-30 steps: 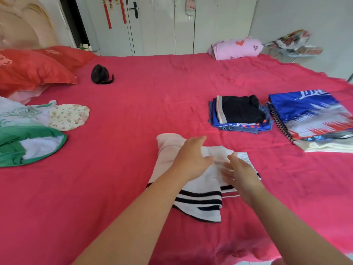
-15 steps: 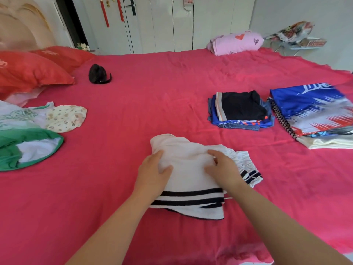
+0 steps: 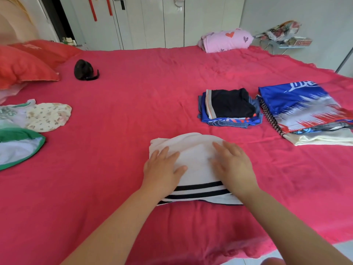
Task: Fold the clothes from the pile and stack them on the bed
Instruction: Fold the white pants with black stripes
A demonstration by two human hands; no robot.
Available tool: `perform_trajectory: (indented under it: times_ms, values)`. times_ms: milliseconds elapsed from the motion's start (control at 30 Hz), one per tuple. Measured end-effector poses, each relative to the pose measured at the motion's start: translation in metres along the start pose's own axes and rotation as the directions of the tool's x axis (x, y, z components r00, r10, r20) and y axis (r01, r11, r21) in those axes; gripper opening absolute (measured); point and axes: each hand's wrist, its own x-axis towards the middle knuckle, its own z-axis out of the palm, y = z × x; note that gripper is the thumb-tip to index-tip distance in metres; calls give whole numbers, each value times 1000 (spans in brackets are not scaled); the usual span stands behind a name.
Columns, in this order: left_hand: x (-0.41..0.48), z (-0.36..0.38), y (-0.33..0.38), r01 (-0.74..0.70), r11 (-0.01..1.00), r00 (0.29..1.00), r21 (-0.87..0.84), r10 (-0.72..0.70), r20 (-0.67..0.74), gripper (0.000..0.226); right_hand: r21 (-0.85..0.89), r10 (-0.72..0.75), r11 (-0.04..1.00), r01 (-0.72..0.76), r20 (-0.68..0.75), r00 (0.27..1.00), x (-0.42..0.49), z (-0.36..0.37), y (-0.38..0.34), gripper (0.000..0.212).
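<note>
Your left hand (image 3: pixel 162 169) and right hand (image 3: pixel 232 165) lay flat, grasping nothing, on the folded white garment (image 3: pixel 194 159) mid-bed (image 3: pixel 133 111); even outward smoothing would have kept its edges square.

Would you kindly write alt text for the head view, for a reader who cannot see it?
A person's left hand and right hand press flat on a folded white garment with black stripes on a red bed. Two folded stacks lie at right; unfolded clothes at left.

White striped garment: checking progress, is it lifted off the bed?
No, the left hand and right hand press the garment flat on the bed.
</note>
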Motion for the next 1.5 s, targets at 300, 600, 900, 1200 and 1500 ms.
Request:
perform_trajectory:
  times_ms: [300,600,900,1200,1500]
  values:
    - [1,19,-12,53,983,991,-174,-73,-109,61,-11,274,959,-283,292,916,-4,3,22,53]
    - [13,10,-18,341,725,938,-598,-305,166,68,119,369,890,-440,377,849,10,-2,6,76]
    - [10,-4,-10,244,616,953,-749,-297,67,71,432,305,766,-477,408,860,17,-13,3,74]
    - [60,-59,22,82,634,963,-769,-249,-103,73,599,322,688,-409,253,912,72,-56,13,65]
    - [183,-112,86,-139,588,949,-797,-151,-277,73,551,258,807,-210,-9,966,194,-119,57,64]
